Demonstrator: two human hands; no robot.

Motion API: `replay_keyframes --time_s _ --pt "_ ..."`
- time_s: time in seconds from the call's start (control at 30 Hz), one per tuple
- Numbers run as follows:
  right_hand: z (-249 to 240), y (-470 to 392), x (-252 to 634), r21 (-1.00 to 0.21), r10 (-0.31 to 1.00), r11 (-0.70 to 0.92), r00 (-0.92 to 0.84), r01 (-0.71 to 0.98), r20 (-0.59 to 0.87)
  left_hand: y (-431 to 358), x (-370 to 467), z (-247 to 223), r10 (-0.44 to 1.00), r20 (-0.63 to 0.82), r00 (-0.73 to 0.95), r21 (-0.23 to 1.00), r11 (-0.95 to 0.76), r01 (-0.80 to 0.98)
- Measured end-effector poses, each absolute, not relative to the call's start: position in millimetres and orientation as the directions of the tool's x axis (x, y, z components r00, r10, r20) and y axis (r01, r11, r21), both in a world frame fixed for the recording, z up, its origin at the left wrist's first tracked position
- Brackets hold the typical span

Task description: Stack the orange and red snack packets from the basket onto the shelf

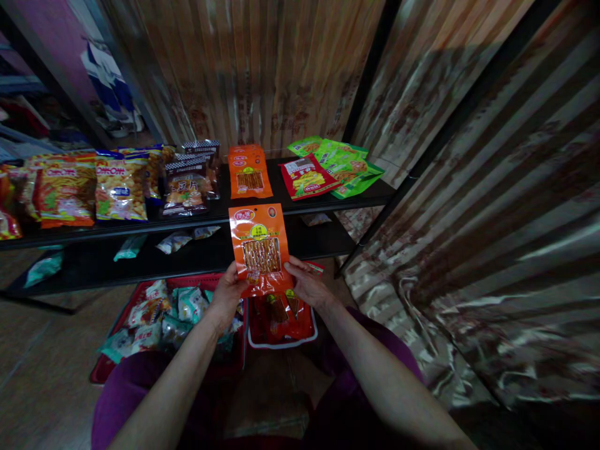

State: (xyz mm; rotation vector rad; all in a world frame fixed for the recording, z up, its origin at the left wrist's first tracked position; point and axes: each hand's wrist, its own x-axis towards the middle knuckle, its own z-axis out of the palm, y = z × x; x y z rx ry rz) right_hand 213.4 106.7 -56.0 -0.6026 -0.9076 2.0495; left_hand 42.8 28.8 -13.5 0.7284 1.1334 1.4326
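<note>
An orange snack packet (pixel 260 247) with a clear window is held upright between both hands, in front of the black shelf's edge. My left hand (pixel 228 292) grips its lower left corner, and my right hand (pixel 307 281) pinches its lower right side. Behind it on the upper shelf (pixel 281 192) lie similar orange packets (pixel 248 172). A red packet (pixel 308 177) and several green packets (pixel 349 164) lie to their right. Below the hands, a white-rimmed basket (pixel 282 345) holds more orange-red packets (pixel 281 315).
Brown chip bags (pixel 187 187) and yellow and orange bags (pixel 120 187) stand at the left of the upper shelf. Small bags lie on the lower shelf (pixel 94 265). A red crate (pixel 100 369) of wrapped snacks sits at lower left. A shelf post (pixel 407 181) and draped curtain (pixel 515 219) bound the right.
</note>
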Motion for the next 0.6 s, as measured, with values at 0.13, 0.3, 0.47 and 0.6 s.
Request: replay_keyframes --time_s 0.13,0.3,0.47,0.6 --pt "-54.5 105.9 211.0 -0.778 0.814 -0.409 -0.577 -0.477 -0.074 29.6 40.7 -14.5 0.965 -0.16 -0.206 0.939 0.084 -0.334" --pt "-54.1 106.1 208.3 -0.793 0.839 -0.366 -0.541 -0.486 -0.056 23.8 38.5 -16.5 0.884 -0.092 -0.459 0.989 0.03 -0.142" --pt "-54.1 102.2 209.3 -0.893 0.894 -0.224 -0.448 -0.389 -0.029 9.6 61.3 -12.9 0.85 -0.017 -0.526 1.0 0.014 -0.011" --pt "-57.5 90.6 210.1 -0.991 0.892 0.059 -0.44 -0.118 0.106 10.9 91.3 -9.5 0.92 -0.065 -0.386 0.972 -0.028 -0.232"
